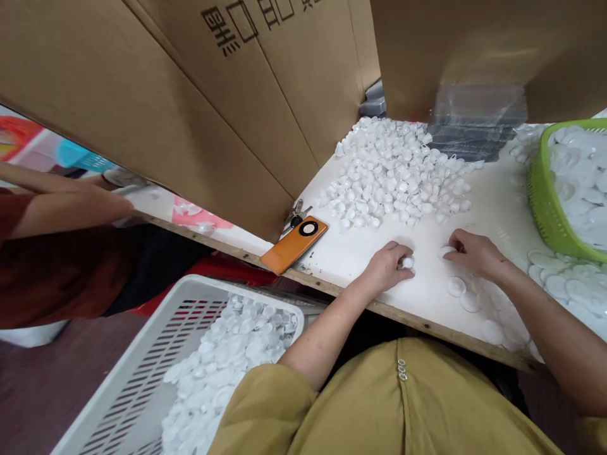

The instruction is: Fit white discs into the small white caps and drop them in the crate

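My left hand (387, 268) is closed, pinching a small white plastic cap (407, 262) just above the white tabletop. Opposite it, my right hand (474, 253) grips the edge of a thin white plastic disc (446, 251). The two pieces are apart. Several loose flat discs (456, 286) lie on the table below my right hand. Beyond both hands spreads a heap of small white caps (393, 174). More flat discs (569, 278) are piled by my right forearm, partly hidden by it.
A green basket (538, 196) of white discs stands at the right. Tall cardboard sheets (227, 120) wall off the left and back. An orange phone (289, 248) and keys (298, 213) lie near the table edge. Below is a white basket (137, 341) of white pieces. Another person's arm (71, 205) shows left.
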A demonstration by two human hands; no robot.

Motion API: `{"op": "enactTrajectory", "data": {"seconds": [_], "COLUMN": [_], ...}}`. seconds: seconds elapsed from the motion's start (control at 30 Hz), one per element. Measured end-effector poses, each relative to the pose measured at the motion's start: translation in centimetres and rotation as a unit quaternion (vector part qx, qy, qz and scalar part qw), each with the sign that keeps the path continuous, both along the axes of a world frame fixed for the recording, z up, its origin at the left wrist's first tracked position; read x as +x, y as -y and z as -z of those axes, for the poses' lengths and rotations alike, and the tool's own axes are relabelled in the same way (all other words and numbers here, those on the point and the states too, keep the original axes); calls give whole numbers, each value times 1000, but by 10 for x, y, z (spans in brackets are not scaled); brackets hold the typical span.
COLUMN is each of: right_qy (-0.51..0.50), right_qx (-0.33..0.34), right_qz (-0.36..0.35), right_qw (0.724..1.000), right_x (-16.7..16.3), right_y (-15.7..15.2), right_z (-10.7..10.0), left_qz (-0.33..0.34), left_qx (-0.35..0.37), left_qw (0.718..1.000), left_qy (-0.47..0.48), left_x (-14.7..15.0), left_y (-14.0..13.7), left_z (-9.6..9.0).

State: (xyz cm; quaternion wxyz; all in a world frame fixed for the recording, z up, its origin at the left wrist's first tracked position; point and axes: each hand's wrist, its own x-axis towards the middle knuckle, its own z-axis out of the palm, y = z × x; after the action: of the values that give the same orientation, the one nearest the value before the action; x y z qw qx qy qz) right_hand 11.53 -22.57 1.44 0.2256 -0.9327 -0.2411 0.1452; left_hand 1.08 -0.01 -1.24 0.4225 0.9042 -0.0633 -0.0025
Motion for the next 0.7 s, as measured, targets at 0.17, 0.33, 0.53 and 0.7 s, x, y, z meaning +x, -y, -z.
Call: {"op": "enactTrajectory", "data": {"seconds": [0.17, 0.33, 0.53, 0.7], "right_qy": [80, 259, 161, -110], "right_qx": [183, 131, 158, 105], "right_qz": [-38, -195, -143, 6], "right_qw": [979, 937, 964, 988], "right_x": [-28, -57, -52, -28], "right_y": [-35, -54, -53, -61], "right_z": [5, 18, 14, 5], "left_qz": [-21, -22, -18, -6], "left_qx": [-5, 19, 41, 59], "left_qw": [1000, 1000, 999, 998], "left_qy": [-2, -1, -19, -23], "left_x": [1, 5, 9, 9], "left_y": [0, 0, 0, 1], "left_z": [-1, 0, -2, -3]}}
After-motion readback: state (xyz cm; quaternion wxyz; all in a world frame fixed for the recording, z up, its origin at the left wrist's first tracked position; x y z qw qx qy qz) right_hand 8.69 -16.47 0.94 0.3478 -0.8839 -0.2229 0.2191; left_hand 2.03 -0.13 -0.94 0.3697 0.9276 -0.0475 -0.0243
